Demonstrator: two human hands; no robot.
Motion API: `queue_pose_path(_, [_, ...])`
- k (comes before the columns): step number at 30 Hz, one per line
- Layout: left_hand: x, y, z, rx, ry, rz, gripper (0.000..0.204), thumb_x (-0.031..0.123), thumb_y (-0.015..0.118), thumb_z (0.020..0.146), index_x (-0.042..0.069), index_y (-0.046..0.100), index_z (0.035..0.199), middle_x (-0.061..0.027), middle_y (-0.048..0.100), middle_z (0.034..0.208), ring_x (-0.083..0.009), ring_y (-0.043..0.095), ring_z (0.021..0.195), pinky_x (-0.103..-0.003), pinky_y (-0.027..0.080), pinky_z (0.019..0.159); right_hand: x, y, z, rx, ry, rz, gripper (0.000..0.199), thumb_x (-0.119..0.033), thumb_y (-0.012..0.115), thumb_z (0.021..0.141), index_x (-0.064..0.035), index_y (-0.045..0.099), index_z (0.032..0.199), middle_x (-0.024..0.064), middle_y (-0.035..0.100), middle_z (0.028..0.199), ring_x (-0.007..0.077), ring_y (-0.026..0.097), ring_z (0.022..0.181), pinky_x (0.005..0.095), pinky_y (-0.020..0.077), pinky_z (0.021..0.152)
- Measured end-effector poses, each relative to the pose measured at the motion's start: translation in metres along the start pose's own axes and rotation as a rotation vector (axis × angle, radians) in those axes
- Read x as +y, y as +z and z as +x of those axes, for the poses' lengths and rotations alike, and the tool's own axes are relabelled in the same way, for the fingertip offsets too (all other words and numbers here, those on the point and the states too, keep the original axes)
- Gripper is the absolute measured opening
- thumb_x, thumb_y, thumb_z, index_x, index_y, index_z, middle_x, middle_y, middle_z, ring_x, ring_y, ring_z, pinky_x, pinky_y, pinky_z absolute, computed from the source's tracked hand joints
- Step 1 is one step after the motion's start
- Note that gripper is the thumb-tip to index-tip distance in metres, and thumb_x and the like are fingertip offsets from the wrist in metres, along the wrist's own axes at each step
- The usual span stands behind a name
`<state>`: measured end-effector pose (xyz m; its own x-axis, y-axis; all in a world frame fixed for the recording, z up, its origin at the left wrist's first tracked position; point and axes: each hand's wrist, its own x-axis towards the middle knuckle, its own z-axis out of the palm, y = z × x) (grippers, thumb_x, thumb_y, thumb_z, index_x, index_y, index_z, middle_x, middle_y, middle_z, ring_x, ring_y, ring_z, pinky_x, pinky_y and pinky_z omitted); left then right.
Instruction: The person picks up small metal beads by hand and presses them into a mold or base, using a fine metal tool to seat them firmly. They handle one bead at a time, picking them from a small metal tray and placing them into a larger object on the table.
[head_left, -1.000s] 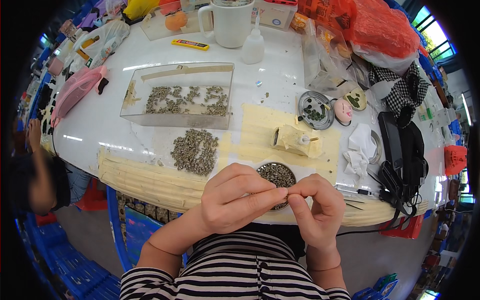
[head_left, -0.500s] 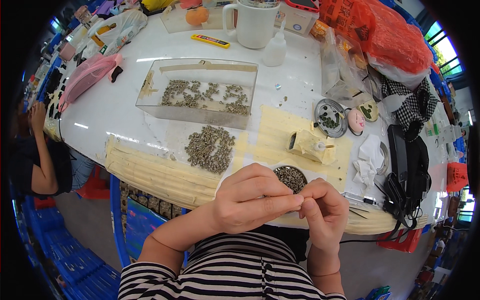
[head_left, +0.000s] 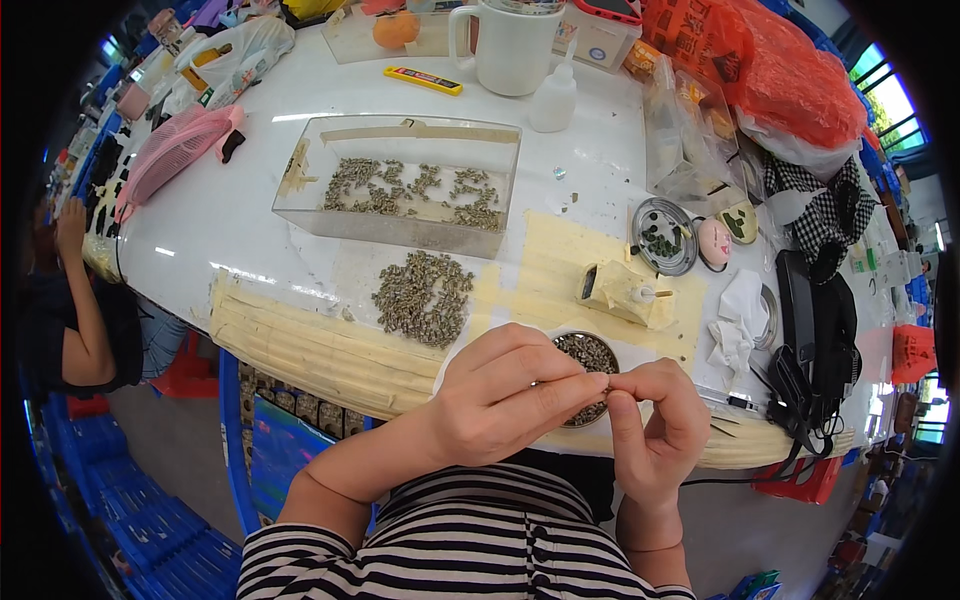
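Above the table's near edge, my left hand (head_left: 505, 400) is closed in a pinch, its fingertips pointing right. My right hand (head_left: 660, 425) pinches too, its thumb and forefinger meeting the left fingertips. What lies between them is too small to make out. Just behind and below the fingers is a round dish (head_left: 588, 352) full of tiny grey metal-looking parts, partly hidden by my hands. A loose pile of similar parts (head_left: 424, 298) lies left of it. Beyond that stands a clear rectangular box (head_left: 400, 232) with more of them scattered inside.
A tape-covered block (head_left: 625, 290) with a small peg stands right of centre. Round dishes with green pieces (head_left: 660, 238), crumpled tissue (head_left: 738, 310) and a black bag (head_left: 800, 310) are to the right. A white mug (head_left: 512, 50), squeeze bottle (head_left: 553, 100) and yellow cutter (head_left: 422, 81) lie farther back.
My right hand has shifted slightly right and its fingers have opened out a little from the left fingertips. More of the round dish shows between my hands.
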<state>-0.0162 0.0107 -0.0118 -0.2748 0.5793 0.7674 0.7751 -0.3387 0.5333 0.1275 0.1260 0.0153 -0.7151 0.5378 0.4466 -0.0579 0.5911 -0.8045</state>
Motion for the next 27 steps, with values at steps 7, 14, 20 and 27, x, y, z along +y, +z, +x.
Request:
queue_pose_path(7, [0.0014, 0.0026, 0.0012, -0.009, 0.034, 0.097, 0.039, 0.001, 0.085, 0.063, 0.004, 0.076, 0.101, -0.0025, 0.066, 0.091, -0.0185, 0.060, 0.075, -0.029, 0.049, 0.064, 0.0004, -0.0017, 0.0001, 0.029, -0.070, -0.161, 0.015, 0.002, 0.078, 0.077, -0.0008, 0.072, 0.090, 0.0071, 0.066, 0.076, 0.0165, 0.058, 0.062, 0.0269, 0.0457, 0.054])
queue_pose_path(14, [0.0019, 0.0061, 0.0037, -0.051, 0.041, 0.163, 0.040, 0.000, 0.083, 0.061, 0.002, 0.075, 0.100, -0.0046, 0.067, 0.090, -0.0217, 0.060, 0.075, -0.030, 0.050, 0.064, -0.0005, 0.0022, -0.0004, 0.083, -0.121, -0.292, 0.017, 0.001, 0.079, 0.074, -0.0028, 0.072, 0.089, 0.0077, 0.066, 0.076, 0.0198, 0.059, 0.062, 0.0282, 0.0460, 0.054])
queue_pose_path(20, [0.0026, 0.0061, 0.0040, -0.037, 0.026, 0.090, 0.036, -0.001, 0.084, 0.063, 0.004, 0.075, 0.098, -0.0045, 0.066, 0.088, -0.0210, 0.060, 0.073, -0.031, 0.048, 0.063, -0.0011, -0.0043, 0.0020, -0.014, 0.031, -0.119, 0.010, 0.001, 0.075, 0.080, -0.0013, 0.071, 0.088, 0.0078, 0.066, 0.077, 0.0161, 0.059, 0.062, 0.0268, 0.0454, 0.054])
queue_pose_path(27, [0.0022, 0.0009, 0.0074, -0.049, -0.080, -0.079, 0.029, 0.001, 0.085, 0.068, 0.006, 0.076, 0.095, -0.0036, 0.066, 0.085, -0.0191, 0.060, 0.072, -0.030, 0.045, 0.061, 0.0029, -0.0046, -0.0006, -0.084, 0.172, 0.214, 0.002, 0.000, 0.069, 0.090, 0.0020, 0.068, 0.089, 0.0063, 0.064, 0.078, 0.0105, 0.057, 0.063, 0.0233, 0.0439, 0.057])
